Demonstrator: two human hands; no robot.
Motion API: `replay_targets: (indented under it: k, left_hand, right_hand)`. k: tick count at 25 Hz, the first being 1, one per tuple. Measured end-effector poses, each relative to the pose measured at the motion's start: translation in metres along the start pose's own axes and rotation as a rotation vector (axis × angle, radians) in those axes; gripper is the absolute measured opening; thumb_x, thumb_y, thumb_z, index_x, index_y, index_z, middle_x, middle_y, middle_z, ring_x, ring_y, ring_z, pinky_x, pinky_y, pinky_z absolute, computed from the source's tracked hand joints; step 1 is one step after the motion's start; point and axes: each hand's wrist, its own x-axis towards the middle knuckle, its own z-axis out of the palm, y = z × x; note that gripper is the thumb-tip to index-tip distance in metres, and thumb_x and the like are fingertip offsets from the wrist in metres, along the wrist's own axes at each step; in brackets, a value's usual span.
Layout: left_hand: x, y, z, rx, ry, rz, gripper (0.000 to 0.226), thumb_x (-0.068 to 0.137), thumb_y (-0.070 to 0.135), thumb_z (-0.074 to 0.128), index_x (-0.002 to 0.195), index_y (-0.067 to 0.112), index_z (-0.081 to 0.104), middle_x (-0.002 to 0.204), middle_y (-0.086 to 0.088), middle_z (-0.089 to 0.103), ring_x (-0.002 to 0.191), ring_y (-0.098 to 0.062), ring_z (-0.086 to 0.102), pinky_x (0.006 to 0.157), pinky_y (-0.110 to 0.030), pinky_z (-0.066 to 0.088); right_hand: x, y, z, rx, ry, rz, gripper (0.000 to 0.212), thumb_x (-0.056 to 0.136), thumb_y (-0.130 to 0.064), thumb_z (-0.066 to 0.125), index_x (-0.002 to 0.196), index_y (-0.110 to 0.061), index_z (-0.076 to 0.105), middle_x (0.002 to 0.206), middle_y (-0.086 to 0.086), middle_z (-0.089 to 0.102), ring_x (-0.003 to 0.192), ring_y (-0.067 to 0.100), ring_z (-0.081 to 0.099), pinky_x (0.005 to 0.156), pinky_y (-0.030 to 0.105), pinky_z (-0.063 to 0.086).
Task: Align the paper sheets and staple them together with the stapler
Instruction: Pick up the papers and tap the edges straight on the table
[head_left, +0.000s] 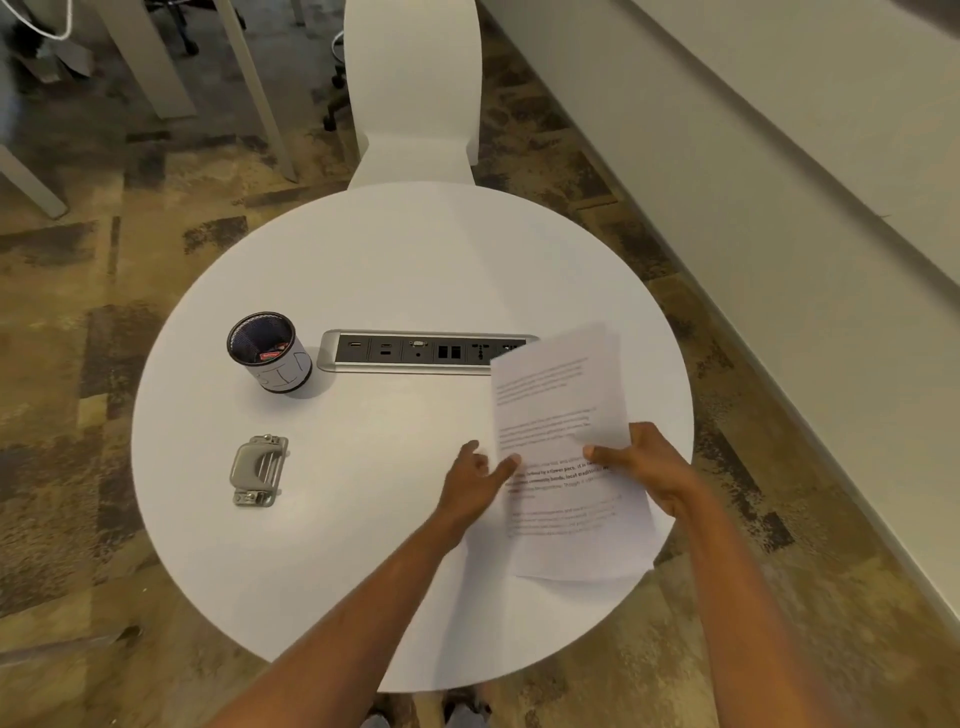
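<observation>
Printed paper sheets (558, 410) lie fanned and slightly blurred at the right side of the round white table (395, 270). My right hand (649, 465) grips their right edge, thumb on top of the print. My left hand (475, 480) touches the sheets' left edge with thumb and fingers apart. A black mesh cup (270, 353) at the left holds a small red item, possibly the stapler; it is too small to tell. A grey metal hole-punch-like device (258, 470) lies at the front left, away from both hands.
A silver power and data socket strip (415, 353) is set into the table's middle, its right end covered by the sheets. A white chair (413, 88) stands behind the table. A pale wall runs along the right. Patterned carpet surrounds the table.
</observation>
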Motion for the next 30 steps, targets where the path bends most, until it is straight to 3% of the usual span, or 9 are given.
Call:
replay_targets:
  k: [2,5,8,11,14,19,24,27,30]
  left_hand:
    - [-0.001,0.009,-0.028,-0.174,-0.157,0.065,0.089,0.065,0.066,0.073,0.133,0.013,0.051,0.132,-0.005,0.061,0.116,-0.020,0.061,0.102,-0.035,0.047]
    - [-0.003,0.030,-0.063,-0.367,-0.330,0.224,0.062,0.074,0.041,0.076,0.124,0.008,0.062,0.124,-0.013,0.067,0.114,-0.028,0.065,0.096,-0.040,0.053]
    - [-0.007,0.053,-0.097,-0.311,-0.205,0.345,0.038,0.073,0.018,0.078,0.109,0.008,0.072,0.113,-0.011,0.073,0.106,-0.030,0.068,0.087,-0.035,0.056]
    - [-0.015,0.065,-0.119,-0.178,-0.094,0.438,0.028,0.078,0.017,0.077,0.106,0.015,0.074,0.109,-0.003,0.075,0.099,-0.026,0.071,0.085,-0.038,0.058]
    - [-0.024,0.070,-0.133,-0.133,-0.034,0.514,0.021,0.080,0.022,0.075,0.100,0.031,0.075,0.106,0.007,0.075,0.094,-0.020,0.072,0.081,-0.033,0.060]
    - [-0.027,0.059,-0.153,-0.068,-0.018,0.534,0.026,0.075,0.029,0.079,0.098,0.040,0.074,0.106,0.016,0.074,0.096,-0.006,0.069,0.074,-0.016,0.056]
    - [-0.025,0.029,-0.154,0.002,0.053,0.480,0.029,0.081,0.018,0.075,0.109,0.022,0.070,0.108,0.003,0.073,0.101,-0.007,0.067,0.083,-0.021,0.052]
    - [-0.020,0.030,-0.158,-0.012,-0.022,0.619,0.022,0.080,0.007,0.073,0.102,0.003,0.071,0.108,-0.017,0.070,0.100,-0.018,0.067,0.080,-0.025,0.051]
    - [-0.020,0.033,-0.155,0.058,0.026,0.491,0.031,0.079,0.021,0.077,0.109,0.014,0.070,0.112,-0.001,0.071,0.101,-0.004,0.064,0.085,-0.023,0.050]
  right_hand:
    - [-0.006,-0.027,0.010,-0.005,-0.089,-0.090,0.033,0.081,-0.015,0.076,0.113,-0.009,0.071,0.110,0.009,0.075,0.099,0.027,0.073,0.081,0.035,0.060]
    - [-0.012,-0.057,0.023,-0.013,-0.151,-0.184,0.034,0.084,-0.016,0.074,0.117,-0.012,0.070,0.114,0.007,0.074,0.101,0.023,0.072,0.085,0.035,0.059]
    - [-0.011,-0.070,0.039,-0.141,-0.109,-0.216,0.030,0.084,-0.018,0.074,0.114,-0.015,0.072,0.111,0.002,0.075,0.098,0.017,0.073,0.084,0.033,0.059]
    - [-0.007,-0.075,0.058,-0.204,0.001,-0.247,0.022,0.085,-0.018,0.073,0.104,-0.029,0.073,0.104,-0.011,0.075,0.092,0.009,0.072,0.084,0.030,0.059]
    - [-0.005,-0.079,0.076,-0.162,0.013,-0.313,0.025,0.084,-0.018,0.074,0.092,-0.042,0.073,0.095,-0.022,0.075,0.087,0.004,0.071,0.068,0.018,0.058]
    - [0.004,-0.059,0.091,-0.067,-0.007,-0.300,0.028,0.083,-0.016,0.076,0.107,-0.029,0.074,0.109,-0.006,0.076,0.099,0.013,0.071,0.084,0.027,0.059]
    - [0.012,-0.025,0.112,-0.112,0.032,-0.203,0.031,0.087,-0.012,0.071,0.112,-0.029,0.066,0.115,0.001,0.071,0.108,0.019,0.065,0.095,0.039,0.053]
    - [0.015,-0.028,0.110,-0.105,0.052,-0.229,0.035,0.087,-0.012,0.070,0.110,-0.037,0.062,0.111,-0.008,0.070,0.105,0.010,0.064,0.085,0.024,0.052]
    - [0.013,-0.026,0.108,-0.163,-0.034,-0.182,0.029,0.086,-0.013,0.073,0.101,-0.038,0.068,0.097,-0.016,0.072,0.090,0.000,0.067,0.072,0.013,0.052]
